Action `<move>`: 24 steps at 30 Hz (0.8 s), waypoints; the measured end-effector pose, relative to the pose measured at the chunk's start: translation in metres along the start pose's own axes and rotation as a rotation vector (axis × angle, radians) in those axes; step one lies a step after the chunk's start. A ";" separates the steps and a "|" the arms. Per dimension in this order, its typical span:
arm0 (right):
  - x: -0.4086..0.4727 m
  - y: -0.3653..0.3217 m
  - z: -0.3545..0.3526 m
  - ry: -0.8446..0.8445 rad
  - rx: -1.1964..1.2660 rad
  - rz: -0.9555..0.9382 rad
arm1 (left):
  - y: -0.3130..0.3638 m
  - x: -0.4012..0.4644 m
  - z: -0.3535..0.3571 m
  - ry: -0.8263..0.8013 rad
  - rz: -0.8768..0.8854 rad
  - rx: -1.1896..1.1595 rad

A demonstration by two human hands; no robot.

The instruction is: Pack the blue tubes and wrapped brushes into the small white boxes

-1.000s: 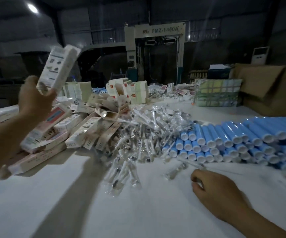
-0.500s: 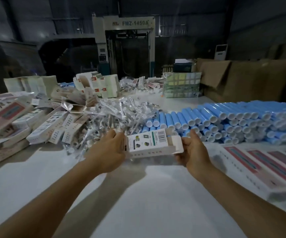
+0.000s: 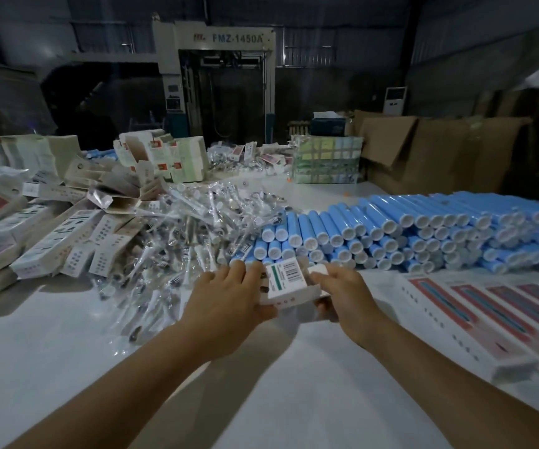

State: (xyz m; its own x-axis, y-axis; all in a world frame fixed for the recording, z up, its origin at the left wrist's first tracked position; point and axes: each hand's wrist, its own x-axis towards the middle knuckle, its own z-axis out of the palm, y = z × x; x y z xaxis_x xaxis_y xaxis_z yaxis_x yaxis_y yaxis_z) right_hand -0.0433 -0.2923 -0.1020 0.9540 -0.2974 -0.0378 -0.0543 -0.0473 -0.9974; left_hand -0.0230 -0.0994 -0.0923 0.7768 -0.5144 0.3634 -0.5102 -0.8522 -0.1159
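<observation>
A small white box (image 3: pixel 289 281) with a barcode and a green stripe sits between both hands just above the white table. My left hand (image 3: pixel 229 296) grips its left end, fingers over the top and thumb underneath. At the right end my right hand (image 3: pixel 342 293) holds the box, fingers curled at its flap. Right behind the box lies a long stack of blue tubes (image 3: pixel 423 231) with white caps. A heap of brushes in clear wrappers (image 3: pixel 184 241) spreads to the left of the tubes.
Flat and folded white boxes (image 3: pixel 60 231) pile up at the left. Long white and red cartons (image 3: pixel 494 315) lie in a row at the right. Brown cardboard cartons (image 3: pixel 439 153) and a wrapped bundle (image 3: pixel 326 163) stand at the back, before a large machine (image 3: pixel 216 79).
One second ago my left hand held the box high at the left and my right hand lay on the table. Now both hands hold the box at the centre, closer together than half a second ago.
</observation>
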 end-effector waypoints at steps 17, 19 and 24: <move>0.155 -0.091 -0.022 0.181 -1.405 -0.215 | 0.014 0.000 0.016 -0.020 0.049 0.111; 0.161 -0.093 -0.006 0.134 -1.596 -0.140 | 0.013 0.000 0.016 -0.029 0.055 0.110; 0.160 -0.099 0.004 0.095 -1.728 0.080 | 0.016 0.000 0.010 -0.036 0.036 0.113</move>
State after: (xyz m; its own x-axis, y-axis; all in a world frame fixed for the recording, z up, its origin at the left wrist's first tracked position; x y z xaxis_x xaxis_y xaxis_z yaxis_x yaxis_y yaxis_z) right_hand 0.1159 -0.3313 -0.0091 0.9177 -0.3970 -0.0133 -0.3845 -0.8963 0.2211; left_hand -0.0272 -0.1138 -0.1029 0.7726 -0.5459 0.3241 -0.4943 -0.8376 -0.2326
